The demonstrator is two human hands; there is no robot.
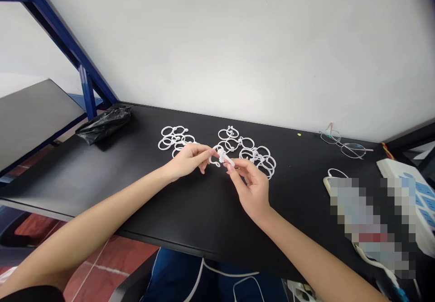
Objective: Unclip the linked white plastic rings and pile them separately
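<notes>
My left hand (188,159) and my right hand (251,184) meet over the middle of the black table (142,202). Both pinch the same small white plastic ring piece (222,157) between thumb and fingers. Behind the left hand lies a cluster of white plastic rings (175,138). A second, larger pile of white rings (253,150) lies just beyond the right hand.
A crumpled black plastic bag (103,124) lies at the table's far left. Eyeglasses (343,144) rest at the far right by the wall. A white power strip (413,189) and white cable (335,173) sit at the right, beside a blurred patch. A blue metal frame (68,44) stands at left.
</notes>
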